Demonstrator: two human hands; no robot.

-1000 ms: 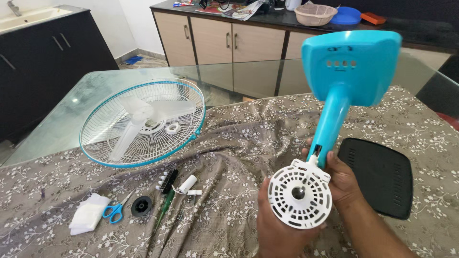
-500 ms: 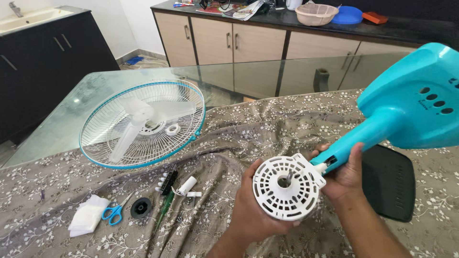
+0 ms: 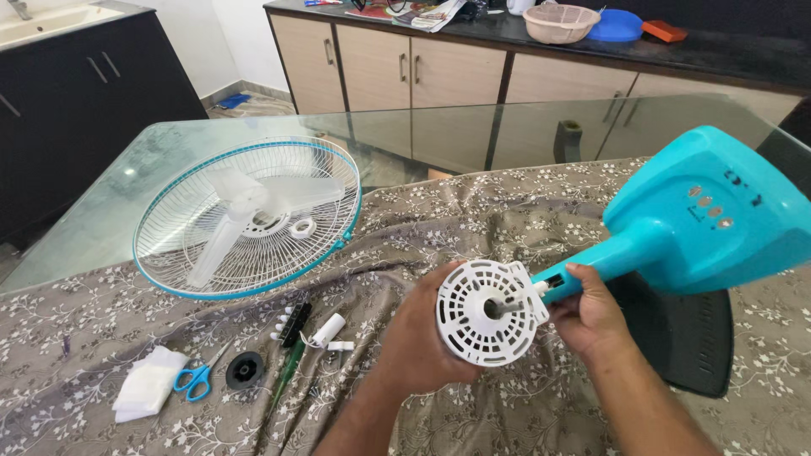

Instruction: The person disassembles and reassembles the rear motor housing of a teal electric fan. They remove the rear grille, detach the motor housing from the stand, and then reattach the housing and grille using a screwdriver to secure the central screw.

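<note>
Glass table (image 3: pixel 127 181) half covered by a flowered cloth (image 3: pixel 473 219)

Fan grille (image 3: pixel 249 215) at upper left; scissors (image 3: pixel 193 377), white rag (image 3: pixel 148 384), black cap (image 3: pixel 245 370), screwdriver (image 3: pixel 285 380) lower left; black plate (image 3: pixel 688 338) at right

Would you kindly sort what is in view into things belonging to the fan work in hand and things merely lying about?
In hand:
- left hand on the white motor housing
- right hand on the turquoise fan stand
- fan grille with blades
- screwdriver
- black round cap

Lying about:
- scissors
- folded white cloth
- beige basket
- blue lid
</note>
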